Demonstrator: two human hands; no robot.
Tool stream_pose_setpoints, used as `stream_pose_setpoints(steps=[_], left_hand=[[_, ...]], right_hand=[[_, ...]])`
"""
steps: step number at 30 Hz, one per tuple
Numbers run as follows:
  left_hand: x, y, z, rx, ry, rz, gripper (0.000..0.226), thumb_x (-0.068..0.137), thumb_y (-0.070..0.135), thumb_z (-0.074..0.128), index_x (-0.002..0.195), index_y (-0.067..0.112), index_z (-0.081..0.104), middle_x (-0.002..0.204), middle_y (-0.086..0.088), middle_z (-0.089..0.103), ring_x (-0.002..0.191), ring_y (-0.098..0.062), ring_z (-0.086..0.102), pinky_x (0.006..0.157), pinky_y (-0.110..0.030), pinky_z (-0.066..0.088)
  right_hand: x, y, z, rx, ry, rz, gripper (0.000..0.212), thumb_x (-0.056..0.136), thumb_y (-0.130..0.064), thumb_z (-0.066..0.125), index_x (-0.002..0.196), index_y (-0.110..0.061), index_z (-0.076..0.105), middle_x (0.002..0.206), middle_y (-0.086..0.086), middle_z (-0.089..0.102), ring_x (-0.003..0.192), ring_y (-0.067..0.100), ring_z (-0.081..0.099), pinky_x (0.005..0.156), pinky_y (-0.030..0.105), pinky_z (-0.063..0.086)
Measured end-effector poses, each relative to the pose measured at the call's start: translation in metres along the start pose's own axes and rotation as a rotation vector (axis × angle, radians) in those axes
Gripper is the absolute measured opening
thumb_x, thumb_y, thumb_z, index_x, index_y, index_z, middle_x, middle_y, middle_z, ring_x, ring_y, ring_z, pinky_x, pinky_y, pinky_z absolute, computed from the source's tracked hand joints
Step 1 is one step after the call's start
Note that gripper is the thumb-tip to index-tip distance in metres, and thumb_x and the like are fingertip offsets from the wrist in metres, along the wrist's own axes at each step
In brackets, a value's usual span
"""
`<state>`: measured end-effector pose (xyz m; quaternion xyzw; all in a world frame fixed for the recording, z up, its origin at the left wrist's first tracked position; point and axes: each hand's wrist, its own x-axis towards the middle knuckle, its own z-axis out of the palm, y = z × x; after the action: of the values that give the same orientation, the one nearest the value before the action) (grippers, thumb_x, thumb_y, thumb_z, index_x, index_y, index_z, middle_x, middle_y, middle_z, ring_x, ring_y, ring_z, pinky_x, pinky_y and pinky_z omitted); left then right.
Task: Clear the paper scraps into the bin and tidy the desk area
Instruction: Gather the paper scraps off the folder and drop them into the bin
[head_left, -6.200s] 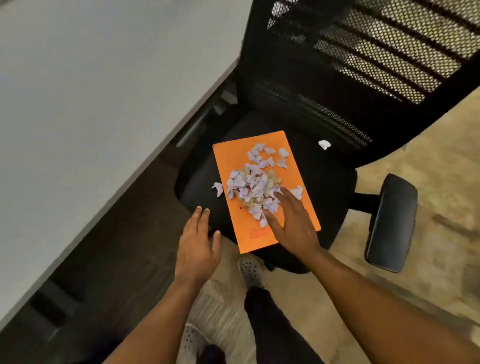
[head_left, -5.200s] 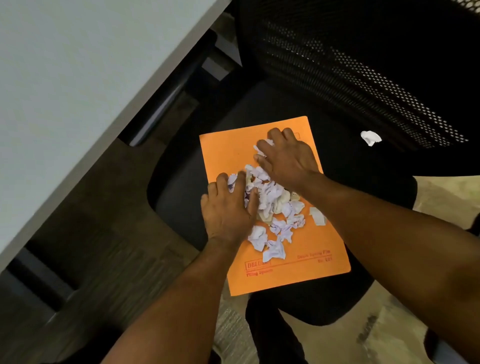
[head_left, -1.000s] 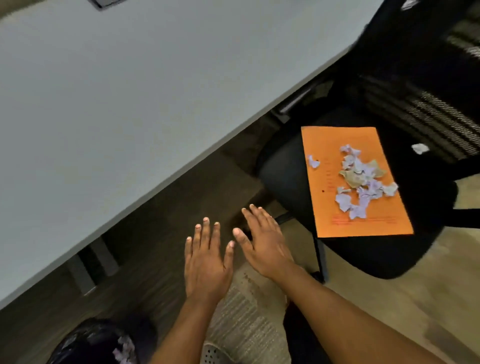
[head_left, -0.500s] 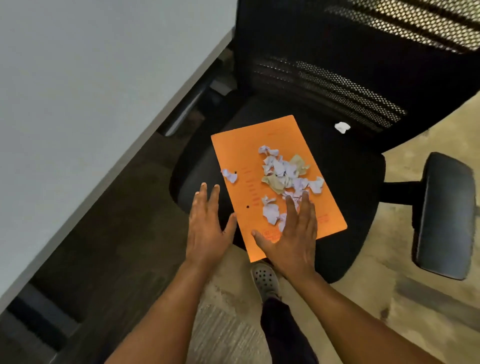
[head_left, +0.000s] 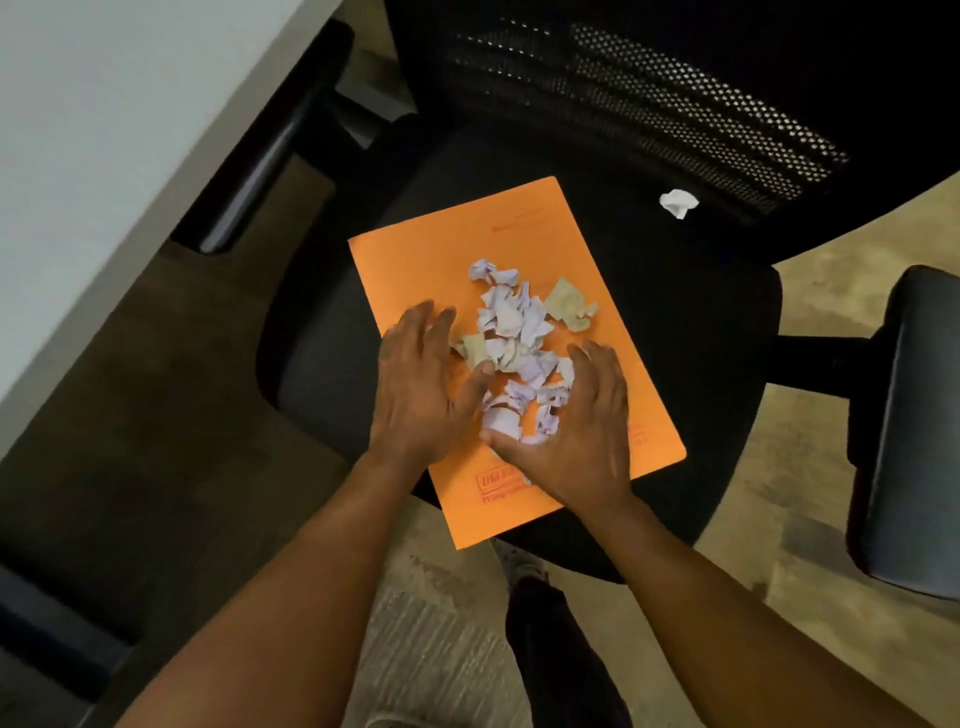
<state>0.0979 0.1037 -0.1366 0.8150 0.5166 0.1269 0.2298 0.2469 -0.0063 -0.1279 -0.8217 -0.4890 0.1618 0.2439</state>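
**A:** Half a second earlier your hands were only at the near edge of the orange folder, with the fingers flat and spread. What was different at this moment?

**B:** You had brought both hands onto the folder. Your left hand lay at the left side of the paper scraps, and your right hand lay at the near right side. Both hands were spread and a little curved, with the palms down. They touched the edges of the pile, but they had not yet closed around anything.

**A:** And the pile itself?

**B:** It was smaller than about five seconds earlier, when many more scraps covered the folder. A second ago you were turned toward the floor near the desk, and a dark bag with scraps inside showed there. So I judge that one handful had already gone into the bin and this was the start of the next scoop.

**A:** Where was everything else?

**B:** The folder lay on the seat of the black chair, beside the grey desk. One white scrap lay alone on the seat, near the mesh back, well apart from the pile. You had to collect it separately. The bin was not in view.
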Motion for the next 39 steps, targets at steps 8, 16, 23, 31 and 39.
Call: stream_pose_setpoints(steps=[8,16,23,31,39], left_hand=[[0.026,0.007,0.007,0.049,0.0,0.196,0.097,0.079,0.082,0.043,0.155,0.027,0.018,0.164,-0.013,0.006,0.15,-0.033,0.005,0.119,-0.054,0.011],[0.052,0.02,0.012,0.144,-0.028,0.437,0.042,0.088,0.045,0.055,0.116,0.015,0.062,0.142,-0.013,0.051,0.129,-0.035,0.045,0.097,-0.047,0.038],[0.034,0.021,0.012,0.235,0.184,0.378,0.027,0.09,0.028,0.053,0.09,0.004,0.066,0.079,-0.014,0.065,0.067,-0.033,0.055,0.054,-0.038,0.039],[0.017,0.03,-0.005,-0.055,0.268,0.126,0.033,0.093,0.027,0.045,0.082,0.0,0.061,0.05,-0.007,0.048,0.044,-0.028,0.046,0.043,-0.029,0.032],[-0.006,0.014,-0.047,-0.428,0.429,-0.195,0.03,0.1,0.027,0.046,0.072,0.018,0.041,0.05,0.014,0.037,0.047,-0.001,0.047,0.041,-0.013,0.028]], right_hand=[[-0.014,-0.01,0.026,-0.177,0.058,-0.087,0.08,0.073,-0.064,0.061,0.134,-0.013,0.048,0.147,0.017,0.039,0.143,0.034,0.026,0.115,0.053,0.02],[-0.005,0.001,0.02,-0.265,0.105,-0.223,0.029,0.089,-0.029,0.052,0.112,-0.013,0.057,0.117,0.012,0.06,0.096,0.029,0.053,0.073,0.04,0.041],[0.016,0.017,0.001,-0.215,0.023,-0.316,0.051,0.075,-0.008,0.06,0.124,-0.015,0.049,0.101,0.012,0.061,0.079,0.029,0.06,0.048,0.032,0.046],[0.026,0.0,-0.013,0.167,0.167,-0.148,0.027,0.093,-0.001,0.049,0.117,-0.007,0.06,0.106,0.012,0.061,0.089,0.018,0.059,0.072,0.023,0.047],[0.015,-0.069,-0.013,0.49,0.121,-0.016,0.019,0.1,-0.019,0.046,0.116,-0.017,0.056,0.092,-0.014,0.062,0.085,0.003,0.061,0.074,0.02,0.048]])
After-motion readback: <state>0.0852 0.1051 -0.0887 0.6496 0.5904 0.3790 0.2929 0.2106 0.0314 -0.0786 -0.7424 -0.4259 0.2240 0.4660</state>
